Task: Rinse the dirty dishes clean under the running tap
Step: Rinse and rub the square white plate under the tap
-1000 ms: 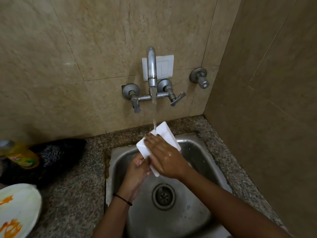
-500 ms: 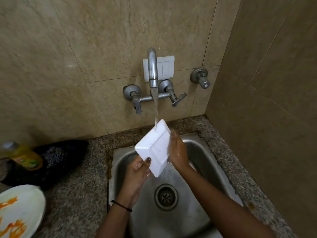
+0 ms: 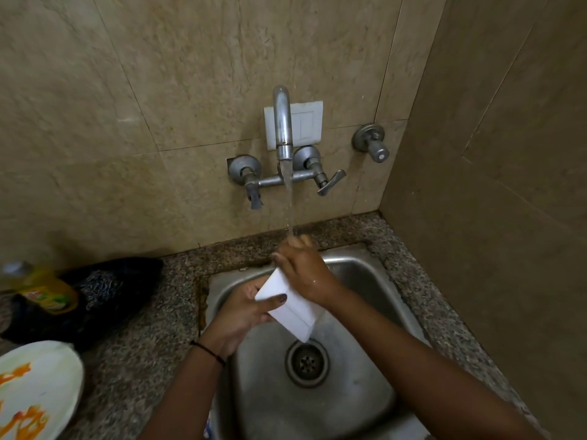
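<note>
White dish tilted so water drains; left hand grips its 9 o'clock edge, right hand rubs it w/ flat palm under tap.

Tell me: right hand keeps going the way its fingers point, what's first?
Likely the water stream: the right hand lies on the white dish with fingertips pointing at the back wall, already at the stream's foot. Beyond that, the granite ledge; depth is unclear.

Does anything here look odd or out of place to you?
Yes, one thing: a white switch plate sits on the wall right behind the running tap, close to the water. Also, a plate with orange smears waits unwashed on the counter. The white dish itself looks clean and undamaged.
</note>
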